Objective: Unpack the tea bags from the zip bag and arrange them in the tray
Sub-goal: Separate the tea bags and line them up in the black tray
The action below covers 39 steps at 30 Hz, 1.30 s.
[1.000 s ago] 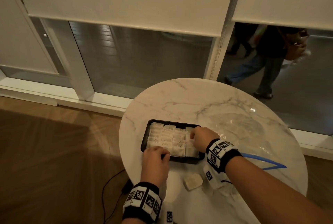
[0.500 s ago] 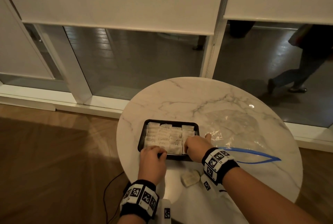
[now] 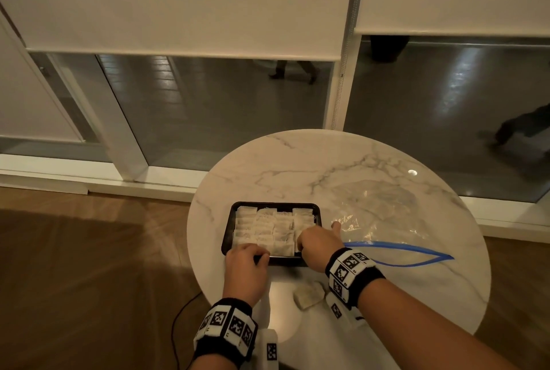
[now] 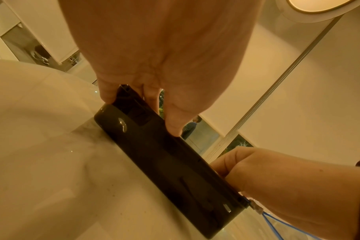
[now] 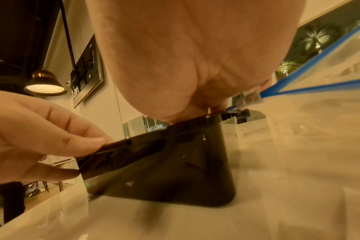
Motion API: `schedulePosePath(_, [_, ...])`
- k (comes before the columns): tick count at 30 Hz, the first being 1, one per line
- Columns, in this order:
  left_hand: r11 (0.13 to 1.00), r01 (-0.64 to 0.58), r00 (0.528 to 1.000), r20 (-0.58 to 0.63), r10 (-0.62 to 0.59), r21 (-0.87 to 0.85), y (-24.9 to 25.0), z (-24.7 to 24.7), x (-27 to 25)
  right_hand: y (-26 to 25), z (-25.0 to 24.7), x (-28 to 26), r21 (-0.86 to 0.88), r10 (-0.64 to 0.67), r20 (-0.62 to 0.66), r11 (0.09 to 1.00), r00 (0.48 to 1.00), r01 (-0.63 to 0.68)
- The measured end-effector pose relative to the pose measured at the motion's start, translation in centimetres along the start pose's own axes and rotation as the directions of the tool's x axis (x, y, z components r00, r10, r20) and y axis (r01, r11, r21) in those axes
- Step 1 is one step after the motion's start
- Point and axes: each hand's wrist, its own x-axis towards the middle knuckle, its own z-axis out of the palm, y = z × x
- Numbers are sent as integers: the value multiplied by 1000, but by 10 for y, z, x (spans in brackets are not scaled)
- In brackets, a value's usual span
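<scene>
A black tray on the round marble table holds rows of white tea bags. My left hand pinches the tray's near-left rim; the left wrist view shows its fingers clamped on the tray. My right hand curls over the near-right corner of the tray; what its tips touch inside is hidden. The clear zip bag with a blue zip lies flat and open just right of the tray. One loose tea bag lies near the front edge.
The table stands close to a glass wall with lowered blinds; people walk beyond the glass. Wood floor and a black cable lie to the left.
My right hand has drawn back from the tray's far right side to its near-right corner. The left hand stays on the near-left rim. People outside have walked on.
</scene>
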Motion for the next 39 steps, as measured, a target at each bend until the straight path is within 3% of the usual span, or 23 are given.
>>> schedulePosePath(3, [1000,9,1000,-1,-9,-28,5,-4,-2,6,-4,-3,120,-27,-66,992,997,35])
schedulePosePath(6, [995,97,994,-54,-97,-10,17,-10,-11,18,-11,-15,347,26,-236,936,971,59])
schedulePosePath(8, [984,156,979,-148,-143,81,30,-13,-19,28,-9,-28,565,120,-326,820,938,91])
schedulePosePath(10, [986,118,971,-219,-90,118,42,-14,-27,42,-3,-42,744,231,-353,657,907,123])
schedulePosePath(13, [1000,-19,987,-160,17,-12,53,-9,-30,64,12,-61,846,353,-275,531,894,50])
schedulePosePath(15, [993,-29,999,30,33,-116,61,-2,-30,74,22,-72,833,347,-201,553,916,-27])
schedulePosePath(17, [996,-50,975,211,64,-70,69,9,-33,80,31,-80,782,342,-153,615,927,-97])
schedulePosePath(22, [967,-214,899,414,142,135,80,44,-47,97,48,-84,660,443,6,671,897,-336])
schedulePosePath(26, [918,-326,861,471,189,227,84,65,-53,102,52,-85,658,459,98,635,883,-403])
schedulePosePath(30, [902,-314,874,460,153,297,88,80,-48,94,58,-83,707,435,137,586,890,-395])
schedulePosePath(39, [788,-321,901,427,82,525,99,86,-34,87,68,-78,584,427,12,731,904,-353])
